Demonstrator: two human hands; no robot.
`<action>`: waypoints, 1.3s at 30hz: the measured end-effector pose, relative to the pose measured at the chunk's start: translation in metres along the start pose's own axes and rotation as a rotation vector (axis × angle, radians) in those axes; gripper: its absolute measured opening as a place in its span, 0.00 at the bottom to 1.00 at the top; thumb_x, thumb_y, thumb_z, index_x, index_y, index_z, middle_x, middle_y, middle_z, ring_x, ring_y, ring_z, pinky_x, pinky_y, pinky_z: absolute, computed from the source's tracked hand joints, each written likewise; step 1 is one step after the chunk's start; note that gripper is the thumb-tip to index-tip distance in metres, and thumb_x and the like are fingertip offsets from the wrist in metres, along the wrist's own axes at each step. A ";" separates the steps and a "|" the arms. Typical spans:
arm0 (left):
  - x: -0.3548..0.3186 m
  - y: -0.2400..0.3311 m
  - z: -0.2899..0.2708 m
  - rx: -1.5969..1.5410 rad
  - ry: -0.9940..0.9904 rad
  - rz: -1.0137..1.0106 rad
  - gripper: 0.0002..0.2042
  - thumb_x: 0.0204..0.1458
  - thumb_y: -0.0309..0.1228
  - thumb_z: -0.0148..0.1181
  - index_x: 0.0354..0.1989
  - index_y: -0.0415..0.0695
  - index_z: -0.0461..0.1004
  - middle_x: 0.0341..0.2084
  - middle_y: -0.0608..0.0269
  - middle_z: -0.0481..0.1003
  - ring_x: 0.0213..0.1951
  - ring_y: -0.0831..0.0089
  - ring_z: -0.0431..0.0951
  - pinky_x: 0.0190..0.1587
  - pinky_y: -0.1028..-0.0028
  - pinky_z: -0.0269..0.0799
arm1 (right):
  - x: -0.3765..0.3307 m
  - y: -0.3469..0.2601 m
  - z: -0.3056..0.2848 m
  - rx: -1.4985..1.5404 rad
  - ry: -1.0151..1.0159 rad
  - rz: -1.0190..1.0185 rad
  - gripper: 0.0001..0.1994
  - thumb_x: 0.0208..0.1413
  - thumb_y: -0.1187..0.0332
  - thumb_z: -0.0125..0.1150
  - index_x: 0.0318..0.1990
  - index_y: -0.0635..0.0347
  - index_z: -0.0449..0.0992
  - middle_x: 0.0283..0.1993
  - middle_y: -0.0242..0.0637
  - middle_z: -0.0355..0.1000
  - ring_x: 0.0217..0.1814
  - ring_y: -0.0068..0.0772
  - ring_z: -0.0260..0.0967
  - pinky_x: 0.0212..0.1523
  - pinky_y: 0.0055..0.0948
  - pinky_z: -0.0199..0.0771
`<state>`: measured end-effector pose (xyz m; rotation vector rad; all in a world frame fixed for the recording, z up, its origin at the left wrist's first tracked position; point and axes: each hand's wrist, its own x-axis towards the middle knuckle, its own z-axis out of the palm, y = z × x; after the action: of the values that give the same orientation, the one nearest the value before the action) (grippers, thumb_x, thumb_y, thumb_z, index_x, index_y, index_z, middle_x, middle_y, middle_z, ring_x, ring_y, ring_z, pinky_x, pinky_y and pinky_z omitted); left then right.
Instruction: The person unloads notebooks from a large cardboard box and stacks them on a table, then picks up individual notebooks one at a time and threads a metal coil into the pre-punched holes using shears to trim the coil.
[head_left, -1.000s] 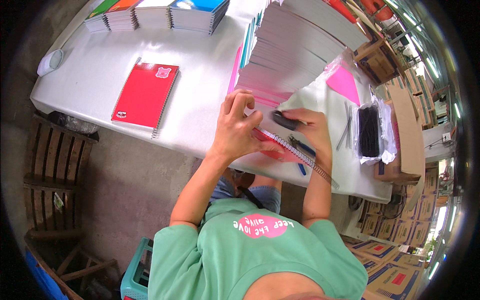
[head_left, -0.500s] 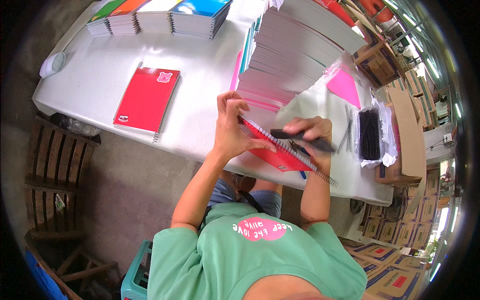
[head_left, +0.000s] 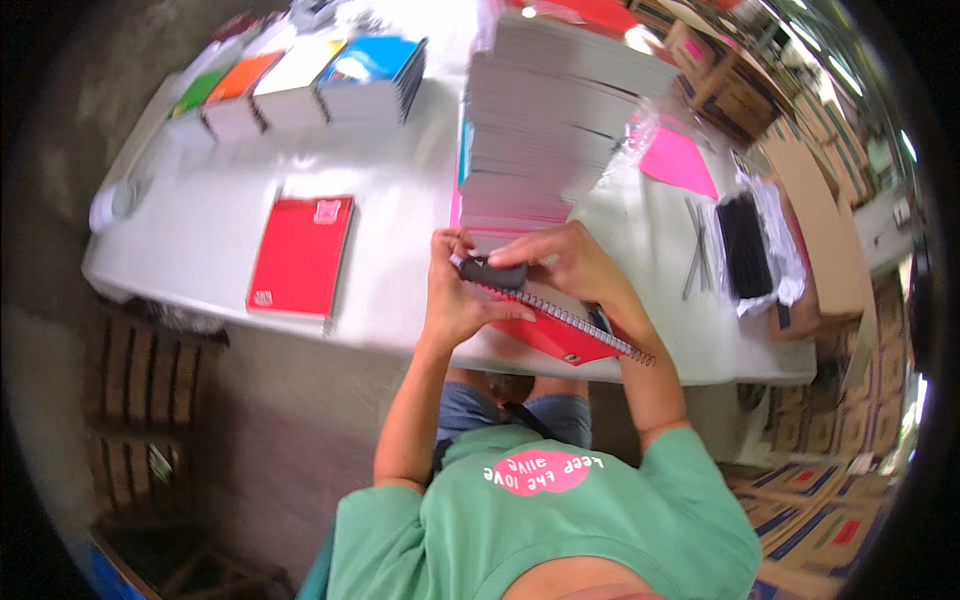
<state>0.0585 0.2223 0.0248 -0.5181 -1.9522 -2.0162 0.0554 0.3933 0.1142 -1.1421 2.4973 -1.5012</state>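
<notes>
Tilted at the table's front edge is a red spiral notebook (head_left: 565, 338). My left hand (head_left: 452, 308) grips its left end, thumb on the red cover and fingers behind. A metal coil (head_left: 575, 318) runs along its upper edge, and the loose coil tail sticks out past the right end. My right hand (head_left: 565, 258) is closed around black-handled pliers (head_left: 497, 274), held at the coil's left end beside my left fingers. The jaws are hidden. Another red spiral notebook (head_left: 300, 255) lies flat to the left.
A tall paper stack (head_left: 540, 130) stands right behind my hands. Notebook piles (head_left: 365, 85) with coloured covers are at the far left. Black coils (head_left: 745, 245) lie in white wrapping at the right, by an open carton (head_left: 815, 220). Loose coils (head_left: 697, 250) lie nearby.
My right hand with the pliers has moved left along the coil, from its right half to its left end. My left hand still holds the notebook. The view has shifted slightly.
</notes>
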 end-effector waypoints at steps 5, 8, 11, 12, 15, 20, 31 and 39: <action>0.001 0.011 -0.002 0.052 -0.055 -0.024 0.47 0.06 0.37 0.83 0.38 0.45 0.53 0.34 0.65 0.56 0.36 0.72 0.61 0.42 0.74 0.62 | 0.005 -0.017 0.001 0.114 -0.001 -0.093 0.20 0.36 0.84 0.61 0.39 0.51 0.81 0.38 0.38 0.77 0.41 0.32 0.75 0.42 0.25 0.73; 0.006 0.001 -0.001 0.091 -0.094 0.014 0.44 0.12 0.41 0.82 0.37 0.46 0.52 0.35 0.66 0.54 0.36 0.72 0.60 0.42 0.74 0.62 | -0.006 0.022 -0.009 -0.054 0.049 0.124 0.21 0.36 0.84 0.60 0.40 0.51 0.80 0.39 0.38 0.77 0.43 0.30 0.74 0.43 0.25 0.72; -0.004 0.002 -0.004 -0.246 -0.069 -0.071 0.36 0.26 0.45 0.77 0.36 0.44 0.55 0.31 0.67 0.56 0.35 0.73 0.60 0.43 0.73 0.62 | -0.041 0.014 -0.031 0.235 0.353 0.020 0.22 0.37 0.83 0.57 0.41 0.50 0.80 0.39 0.39 0.76 0.42 0.33 0.73 0.43 0.24 0.71; -0.008 0.009 -0.009 -0.302 -0.043 -0.142 0.31 0.33 0.45 0.75 0.34 0.43 0.58 0.29 0.66 0.59 0.33 0.74 0.60 0.43 0.73 0.62 | -0.057 0.014 -0.039 0.370 0.479 -0.051 0.21 0.38 0.82 0.55 0.42 0.49 0.80 0.38 0.40 0.76 0.41 0.35 0.73 0.42 0.24 0.71; -0.011 -0.002 -0.019 -0.372 0.025 -0.100 0.20 0.46 0.42 0.66 0.29 0.39 0.65 0.23 0.64 0.65 0.24 0.76 0.67 0.32 0.74 0.69 | -0.119 0.062 -0.061 -0.317 0.720 0.344 0.18 0.43 0.76 0.57 0.45 0.53 0.77 0.46 0.39 0.73 0.51 0.41 0.68 0.51 0.36 0.68; -0.014 0.026 0.000 -0.338 0.310 -0.086 0.14 0.52 0.35 0.60 0.27 0.36 0.68 0.23 0.61 0.70 0.18 0.77 0.72 0.18 0.77 0.71 | -0.158 0.055 -0.029 -0.868 0.637 0.784 0.32 0.48 0.59 0.61 0.62 0.48 0.59 0.66 0.44 0.51 0.68 0.49 0.46 0.59 0.68 0.44; -0.025 0.053 0.021 0.353 0.238 0.253 0.10 0.40 0.19 0.66 0.34 0.38 0.77 0.25 0.59 0.77 0.29 0.67 0.74 0.36 0.72 0.69 | -0.190 0.047 0.054 -0.807 0.627 0.599 0.27 0.51 0.62 0.58 0.60 0.55 0.63 0.49 0.44 0.63 0.51 0.46 0.59 0.55 0.44 0.57; -0.019 0.060 0.024 0.540 0.204 0.439 0.13 0.39 0.23 0.68 0.36 0.41 0.79 0.24 0.65 0.78 0.28 0.74 0.73 0.39 0.76 0.63 | -0.109 -0.087 0.051 -0.551 0.579 0.330 0.22 0.49 0.63 0.61 0.55 0.42 0.70 0.50 0.40 0.62 0.51 0.43 0.57 0.53 0.43 0.54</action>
<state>0.1037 0.2433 0.0709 -0.5205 -1.9356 -1.1688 0.2036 0.3948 0.1165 -0.2647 3.4071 -1.2087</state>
